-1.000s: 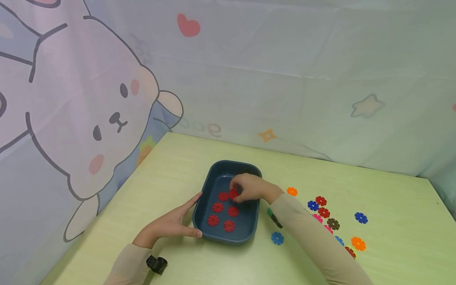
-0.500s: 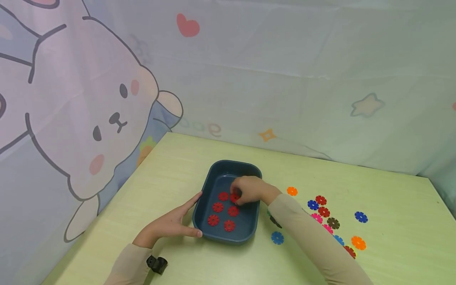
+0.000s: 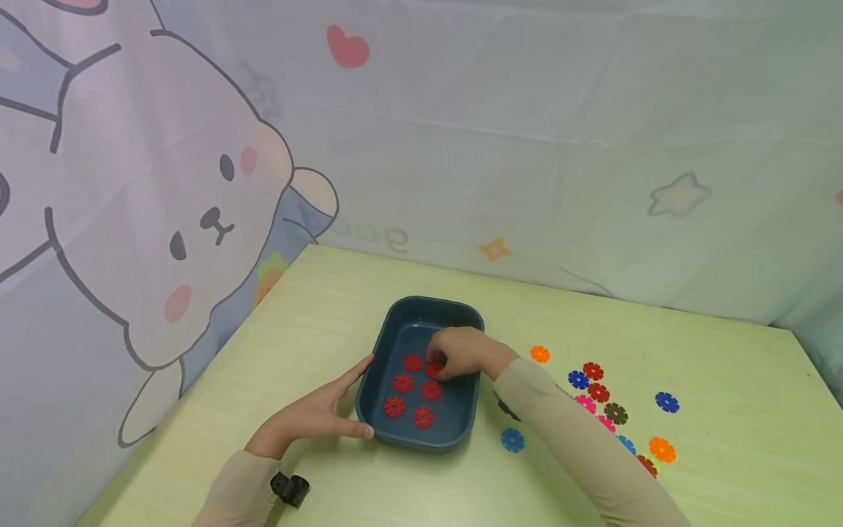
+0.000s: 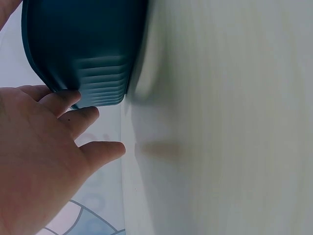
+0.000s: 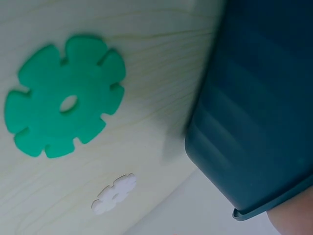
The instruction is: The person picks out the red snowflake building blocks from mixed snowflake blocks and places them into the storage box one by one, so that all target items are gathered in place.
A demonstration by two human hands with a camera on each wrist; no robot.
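Note:
A dark blue-green tray (image 3: 421, 437) stands on the table with several red notched plastic discs (image 3: 403, 383) lying flat inside in two rough columns. My right hand (image 3: 462, 351) reaches in over its right wall, finger and thumb pinching a red notched disc (image 3: 433, 369) low above the tray floor, partly covered by the fingers. On the tray's left side my left hand (image 3: 316, 413) touches the outer wall with spread fingers and its thumb at the near corner. In the left wrist view, the fingers (image 4: 80, 120) lie nearly straight beside the wall.
To the right of the tray, several loose notched discs lie scattered: blue (image 3: 667, 402), orange (image 3: 662, 449), brown (image 3: 615, 413), pink and red. A light blue disc (image 3: 512, 440) and a green disc (image 5: 66, 95) lie close to the tray. A printed cloth (image 3: 527, 146) hangs behind the table.
My right hand has shifted slightly down and nearer with the red disc, beside the column of discs below it. The left hand and the tray have stayed in place.

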